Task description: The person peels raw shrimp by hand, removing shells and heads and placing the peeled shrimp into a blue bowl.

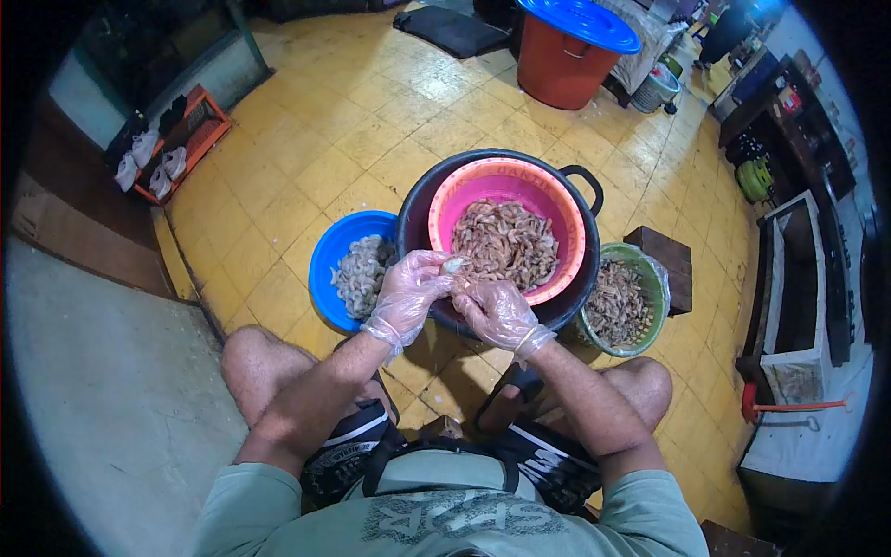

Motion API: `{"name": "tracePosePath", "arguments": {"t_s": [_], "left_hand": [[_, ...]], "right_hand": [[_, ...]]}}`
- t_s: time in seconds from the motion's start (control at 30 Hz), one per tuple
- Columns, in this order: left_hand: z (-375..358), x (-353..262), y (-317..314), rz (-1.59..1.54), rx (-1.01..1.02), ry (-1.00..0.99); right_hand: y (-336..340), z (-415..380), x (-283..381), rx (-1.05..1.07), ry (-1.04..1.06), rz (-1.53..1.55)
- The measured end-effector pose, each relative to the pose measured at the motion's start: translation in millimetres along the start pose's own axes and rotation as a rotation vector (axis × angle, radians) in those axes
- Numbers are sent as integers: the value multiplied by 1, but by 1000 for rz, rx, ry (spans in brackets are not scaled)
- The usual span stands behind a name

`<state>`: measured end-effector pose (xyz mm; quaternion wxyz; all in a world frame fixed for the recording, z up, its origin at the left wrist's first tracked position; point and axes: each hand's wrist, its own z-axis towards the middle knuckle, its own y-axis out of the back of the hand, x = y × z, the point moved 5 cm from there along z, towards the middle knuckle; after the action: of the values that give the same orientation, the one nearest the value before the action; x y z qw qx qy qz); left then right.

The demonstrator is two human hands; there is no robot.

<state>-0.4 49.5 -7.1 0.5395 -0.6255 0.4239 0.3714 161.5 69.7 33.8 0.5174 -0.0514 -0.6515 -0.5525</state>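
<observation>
My left hand (408,290), in a clear plastic glove, pinches a pale shrimp (453,265) above the near edge of the pink basin (568,227). My right hand (501,314), gloved the same way, has its fingertips closed at the shrimp's lower end, close against the left fingers. Brownish shrimp (506,239) in their shells fill the pink basin, which sits in a large black tub (418,200). To the left, a blue basin (320,251) holds greyish peeled shrimp (360,276). On the right, a green basket (657,302) contains brownish shells and scraps (615,302).
A dark wooden block (664,260) stands behind the green basket. Farther off is a red-brown bucket (566,65) with a blue lid (594,23). An orange shoe rack (197,139) stands at left; a shelf frame (798,306) lines the right wall. Yellow tiles (269,195) cover the floor.
</observation>
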Motion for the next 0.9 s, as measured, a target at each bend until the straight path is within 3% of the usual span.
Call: {"name": "tracePosePath", "arguments": {"t_s": [0.7,0.77,0.8,0.9], "left_hand": [[7,1,3,-72,-32,-60],[14,-8,15,-152,-114,-123],[15,-20,20,-34,-167,-97],[14,-20,25,-57,-134,-1]], "right_hand": [[6,1,-1,-27,30,45],[8,-1,-1,-62,44,52],[8,-3,-2,-61,44,53],[10,-5,-16,17,-98,-35]]}}
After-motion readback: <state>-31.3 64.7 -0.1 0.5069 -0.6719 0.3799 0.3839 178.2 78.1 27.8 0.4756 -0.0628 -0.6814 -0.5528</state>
